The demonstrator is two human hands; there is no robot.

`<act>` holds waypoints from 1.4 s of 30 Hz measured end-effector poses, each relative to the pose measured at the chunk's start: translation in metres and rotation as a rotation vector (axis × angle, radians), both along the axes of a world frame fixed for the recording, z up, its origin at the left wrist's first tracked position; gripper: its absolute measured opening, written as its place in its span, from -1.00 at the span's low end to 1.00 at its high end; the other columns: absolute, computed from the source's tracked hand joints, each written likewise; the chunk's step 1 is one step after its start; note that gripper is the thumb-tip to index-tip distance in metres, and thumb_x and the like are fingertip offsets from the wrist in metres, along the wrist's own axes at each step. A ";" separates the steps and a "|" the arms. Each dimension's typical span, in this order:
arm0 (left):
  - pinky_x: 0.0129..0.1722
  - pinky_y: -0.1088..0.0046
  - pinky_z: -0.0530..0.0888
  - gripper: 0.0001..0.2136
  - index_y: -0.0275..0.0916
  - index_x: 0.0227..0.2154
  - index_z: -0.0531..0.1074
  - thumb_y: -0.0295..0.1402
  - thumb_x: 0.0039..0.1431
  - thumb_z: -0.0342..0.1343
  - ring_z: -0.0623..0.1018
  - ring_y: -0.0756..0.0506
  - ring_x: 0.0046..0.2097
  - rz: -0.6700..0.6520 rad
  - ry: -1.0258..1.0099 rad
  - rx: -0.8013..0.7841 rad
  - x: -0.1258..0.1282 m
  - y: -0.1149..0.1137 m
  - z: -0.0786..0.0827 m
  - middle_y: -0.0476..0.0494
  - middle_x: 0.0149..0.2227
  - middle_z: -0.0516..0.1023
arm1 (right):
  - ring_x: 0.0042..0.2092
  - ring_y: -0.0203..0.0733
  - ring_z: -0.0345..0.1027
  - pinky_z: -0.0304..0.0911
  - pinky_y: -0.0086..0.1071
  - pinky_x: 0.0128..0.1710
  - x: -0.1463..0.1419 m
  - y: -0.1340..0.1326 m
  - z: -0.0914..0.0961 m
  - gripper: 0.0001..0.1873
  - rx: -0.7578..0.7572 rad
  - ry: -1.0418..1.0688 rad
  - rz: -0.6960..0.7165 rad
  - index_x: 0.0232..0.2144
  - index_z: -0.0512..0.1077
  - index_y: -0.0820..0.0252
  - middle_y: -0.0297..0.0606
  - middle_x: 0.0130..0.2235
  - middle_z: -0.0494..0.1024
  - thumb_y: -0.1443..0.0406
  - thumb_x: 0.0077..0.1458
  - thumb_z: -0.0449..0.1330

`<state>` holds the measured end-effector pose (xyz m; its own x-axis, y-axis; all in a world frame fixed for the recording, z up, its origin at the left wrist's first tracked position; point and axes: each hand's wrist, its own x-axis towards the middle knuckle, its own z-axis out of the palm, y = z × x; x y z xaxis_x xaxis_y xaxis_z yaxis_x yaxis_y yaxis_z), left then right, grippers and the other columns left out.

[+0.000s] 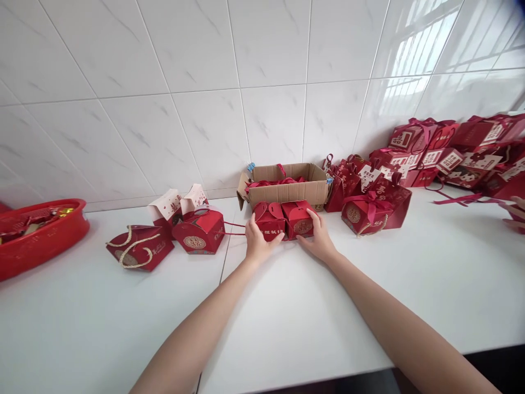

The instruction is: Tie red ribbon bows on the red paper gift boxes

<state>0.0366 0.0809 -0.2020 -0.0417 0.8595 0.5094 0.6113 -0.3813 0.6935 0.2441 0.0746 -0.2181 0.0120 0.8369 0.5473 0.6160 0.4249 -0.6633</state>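
Side by side on the white table stand two small red gift boxes, a left gift box (270, 212) and a right gift box (302, 224) with a round gold emblem. My left hand (260, 241) grips the left box, fingers along its outer side and thumb across its front. Around the right box's outer side and front lies my right hand (319, 239). Thin red cords run leftward from near my left hand toward another red gift box (203, 232). Just behind the held pair is an open cardboard box (287, 192) with red ribbons inside.
Farther left sit a red box with rope handles (141, 249) and a red plastic basket (45, 241) holding wrapped items. To the right are a ribboned red box (369, 213) and stacked red gift boxes (426, 145). Another person's hand (514, 213) shows at the right edge. Tiles (205, 126) back the table.
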 end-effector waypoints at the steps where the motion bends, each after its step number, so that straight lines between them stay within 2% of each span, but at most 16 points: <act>1: 0.24 0.02 0.11 -0.06 -0.31 0.26 -0.19 -0.06 -0.05 0.24 0.04 -0.35 0.32 -0.065 -0.018 -0.012 -0.002 -0.001 -0.001 -0.49 0.26 -0.02 | 0.20 0.04 0.08 0.16 -0.01 0.14 -0.002 -0.001 0.000 -0.12 -0.001 -0.009 0.011 0.27 -0.10 0.02 -0.05 0.14 0.11 0.24 -0.03 0.22; 3: 0.26 0.10 0.13 -0.13 -0.28 0.29 -0.22 -0.07 0.07 0.15 0.04 -0.28 0.34 -0.139 -0.040 -0.046 -0.007 -0.002 0.001 -0.45 0.31 -0.05 | 0.21 0.04 0.06 0.14 0.00 0.15 -0.003 -0.002 0.000 -0.11 0.002 -0.019 0.014 0.29 -0.13 0.01 -0.06 0.14 0.11 0.23 -0.01 0.20; 5: 0.25 0.11 0.16 -0.23 -0.27 0.30 -0.16 -0.08 0.15 0.06 0.09 -0.27 0.33 -0.127 0.009 -0.046 -0.012 -0.004 0.007 -0.42 0.31 0.03 | 0.22 0.05 0.05 0.13 0.02 0.15 -0.002 -0.002 -0.001 -0.11 0.008 -0.024 0.000 0.30 -0.17 -0.01 -0.06 0.15 0.09 0.22 0.01 0.19; 8: 0.18 0.01 0.22 -0.29 -0.27 0.28 0.00 -0.08 0.14 0.06 0.22 -0.37 0.25 -0.035 0.248 0.052 -0.017 -0.014 0.025 -0.42 0.24 0.19 | 0.26 0.09 -0.02 0.11 0.07 0.16 0.002 0.002 -0.003 -0.11 0.023 -0.055 -0.018 0.30 -0.17 -0.02 -0.04 0.19 0.01 0.20 0.01 0.19; 10: 0.15 -0.01 0.22 -0.29 -0.25 0.27 0.06 -0.10 0.10 0.11 0.26 -0.41 0.21 0.038 0.392 0.147 -0.024 -0.026 0.041 -0.42 0.22 0.22 | 0.29 0.11 -0.09 0.09 0.08 0.16 0.004 0.005 -0.005 -0.11 0.036 -0.074 -0.024 0.30 -0.16 0.00 -0.02 0.21 -0.04 0.20 0.01 0.19; 13: 0.23 -0.01 0.07 -0.31 -0.24 0.21 0.16 -0.15 0.03 0.19 0.12 -0.43 0.27 0.191 0.465 0.315 -0.049 -0.042 0.057 -0.39 0.23 0.16 | 0.29 0.13 -0.12 0.06 0.10 0.18 0.005 0.009 -0.007 -0.10 0.060 -0.086 -0.017 0.30 -0.18 0.04 0.01 0.22 -0.08 0.20 0.01 0.18; 15: 0.26 -0.04 -0.03 -0.28 -0.26 0.17 0.18 -0.17 -0.05 0.26 0.04 -0.44 0.30 0.366 0.388 0.361 -0.071 -0.047 0.057 -0.42 0.22 0.12 | 0.29 0.14 -0.12 0.03 0.11 0.19 0.005 0.009 -0.008 -0.08 0.078 -0.092 0.004 0.30 -0.20 0.05 0.01 0.22 -0.09 0.21 -0.01 0.18; 17: 0.25 -0.06 -0.03 -0.14 -0.31 0.22 0.02 -0.15 -0.11 0.29 0.01 -0.42 0.31 0.562 0.240 0.340 -0.091 -0.045 0.051 -0.47 0.23 0.04 | 0.29 0.15 -0.13 0.01 0.13 0.19 0.005 0.009 -0.008 -0.07 0.086 -0.088 0.016 0.31 -0.21 0.05 0.01 0.22 -0.09 0.23 -0.02 0.18; 20: 0.25 -0.05 0.02 0.10 -0.28 0.26 -0.23 -0.12 -0.25 0.37 -0.06 -0.39 0.33 0.689 0.026 0.226 -0.108 -0.033 0.035 -0.51 0.26 -0.12 | 0.30 0.15 -0.16 0.00 0.13 0.19 0.007 0.008 -0.008 -0.07 0.075 -0.073 0.014 0.30 -0.20 0.05 0.01 0.22 -0.11 0.23 -0.03 0.17; 23: 0.25 0.04 0.11 0.17 -0.28 0.27 -0.33 -0.26 -0.28 0.40 -0.07 -0.37 0.34 0.634 -0.088 0.109 -0.110 -0.021 0.028 -0.53 0.26 -0.18 | 0.30 0.13 -0.16 -0.01 0.10 0.21 0.009 0.007 -0.008 -0.07 0.078 -0.060 0.033 0.30 -0.19 0.07 0.01 0.21 -0.11 0.23 -0.03 0.17; 27: 0.28 0.14 0.12 0.06 -0.22 0.28 -0.33 -0.36 -0.15 0.33 0.01 -0.29 0.34 0.568 -0.124 0.169 -0.099 -0.018 0.027 -0.44 0.26 -0.10 | 0.29 0.12 -0.12 -0.02 0.09 0.22 0.008 0.004 -0.008 -0.06 0.094 -0.025 0.039 0.30 -0.20 0.09 0.01 0.21 -0.08 0.21 -0.03 0.18; 32: 0.29 0.11 0.09 0.12 -0.28 0.28 -0.33 -0.31 -0.22 0.37 0.01 -0.33 0.34 0.270 -0.015 0.158 -0.058 -0.017 0.015 -0.46 0.24 -0.06 | 0.29 0.12 -0.12 0.01 0.08 0.21 0.002 0.003 -0.006 -0.06 0.069 -0.005 0.007 0.28 -0.16 0.08 0.01 0.23 -0.08 0.17 -0.06 0.22; 34: 0.25 0.09 0.17 0.09 -0.27 0.28 -0.30 -0.31 -0.20 0.35 0.09 -0.34 0.30 0.252 -0.051 0.108 -0.036 -0.012 0.010 -0.45 0.20 0.00 | 0.29 0.13 -0.12 0.01 0.08 0.20 0.002 0.005 -0.006 -0.08 0.080 0.027 -0.055 0.26 -0.12 0.10 0.01 0.22 -0.06 0.15 -0.07 0.23; 37: 0.23 0.04 0.18 0.08 -0.25 0.28 -0.29 -0.31 -0.20 0.35 0.15 -0.36 0.26 0.257 -0.068 0.117 -0.003 -0.002 0.004 -0.44 0.17 0.05 | 0.24 0.14 -0.04 -0.02 0.10 0.20 0.007 0.009 -0.004 -0.17 0.114 0.136 -0.230 0.21 -0.01 0.16 0.03 0.17 0.03 0.12 -0.06 0.21; 40: 0.22 -0.05 0.14 0.15 -0.25 0.28 -0.36 -0.26 -0.22 0.38 0.09 -0.41 0.28 0.200 -0.034 0.134 0.019 0.007 0.002 -0.48 0.19 0.03 | 0.19 0.13 0.02 -0.05 0.09 0.19 0.017 0.013 -0.001 -0.34 0.122 0.270 -0.397 0.12 0.10 0.23 0.04 0.10 0.13 0.17 -0.02 0.13; 42: 0.22 -0.09 0.11 0.20 -0.24 0.28 -0.41 -0.22 -0.24 0.40 0.01 -0.43 0.30 0.169 -0.039 0.111 0.024 0.011 0.001 -0.51 0.22 -0.03 | 0.18 0.12 0.03 -0.04 0.07 0.19 0.022 0.014 0.001 -0.39 0.112 0.308 -0.430 0.09 0.13 0.24 0.03 0.08 0.16 0.23 -0.04 0.10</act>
<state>0.0603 0.0923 -0.2013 -0.2025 0.7773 0.5957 0.6466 -0.3507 0.6774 0.2665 0.0886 -0.2170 0.5150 0.6575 0.5500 0.5339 0.2559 -0.8059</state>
